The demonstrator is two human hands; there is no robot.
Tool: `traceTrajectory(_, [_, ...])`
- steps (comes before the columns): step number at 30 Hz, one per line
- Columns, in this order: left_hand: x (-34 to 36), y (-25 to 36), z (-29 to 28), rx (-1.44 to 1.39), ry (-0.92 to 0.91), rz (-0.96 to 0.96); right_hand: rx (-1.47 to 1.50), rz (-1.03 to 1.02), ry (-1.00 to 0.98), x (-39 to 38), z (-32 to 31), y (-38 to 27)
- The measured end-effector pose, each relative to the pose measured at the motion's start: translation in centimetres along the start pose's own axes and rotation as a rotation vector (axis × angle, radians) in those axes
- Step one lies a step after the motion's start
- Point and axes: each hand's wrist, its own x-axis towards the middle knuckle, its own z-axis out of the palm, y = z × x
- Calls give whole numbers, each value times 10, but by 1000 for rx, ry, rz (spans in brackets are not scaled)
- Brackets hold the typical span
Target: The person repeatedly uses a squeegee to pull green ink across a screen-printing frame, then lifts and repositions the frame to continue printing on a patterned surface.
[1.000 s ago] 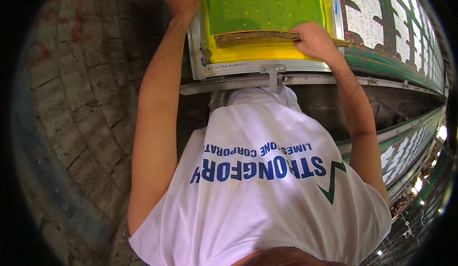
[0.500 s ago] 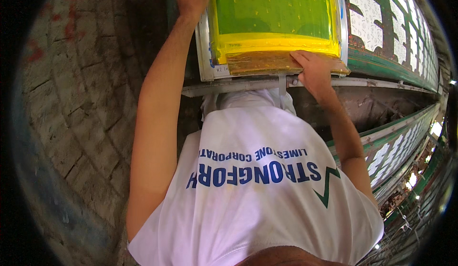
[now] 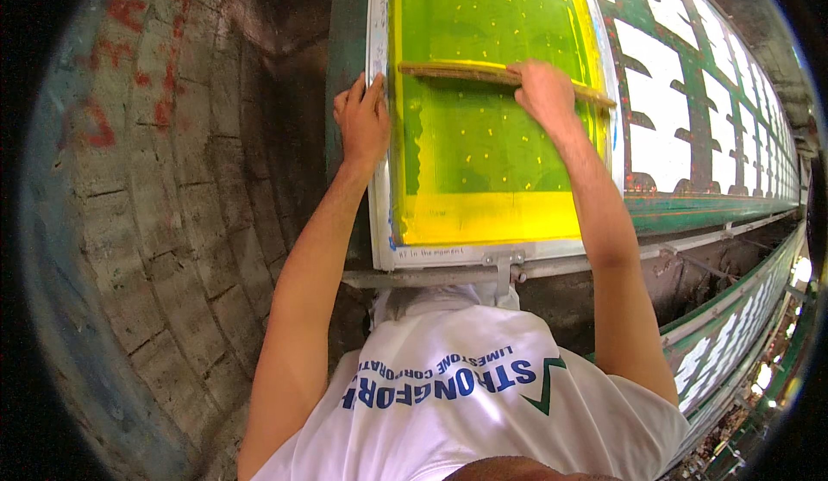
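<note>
A screen printing frame (image 3: 381,214) with pale metal sides holds a green mesh (image 3: 479,153) bordered in yellow. My left hand (image 3: 362,123) grips the frame's left side, with its fingertips over the edge. Across the mesh, beyond its middle, lies a wooden squeegee (image 3: 457,71), reaching nearly from side to side. My right hand (image 3: 548,93) is closed on the squeegee right of its centre. Only the squeegee's narrow upper edge shows; the blade underneath is hidden.
A long green printing table (image 3: 642,209) runs off to the right, bearing rows of white printed pieces (image 3: 647,119). A metal rail (image 3: 561,267) with a bracket (image 3: 503,265) crosses the near edge. On the left is a block surface (image 3: 185,214) with red marks.
The squeegee has gone from the near end of the mesh to beyond its middle, pushed by my right hand. My left hand keeps its place on the frame; the whole view has shifted.
</note>
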Motion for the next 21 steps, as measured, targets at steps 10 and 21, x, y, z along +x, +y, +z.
traceTrajectory(10, [1, 7, -6, 49, -71, -74, -49, -15, -10, 206, 19, 65])
traceTrajectory(21, [-5, 9, -7, 22, -34, -42, -70, -16, -72, 183, 21, 57])
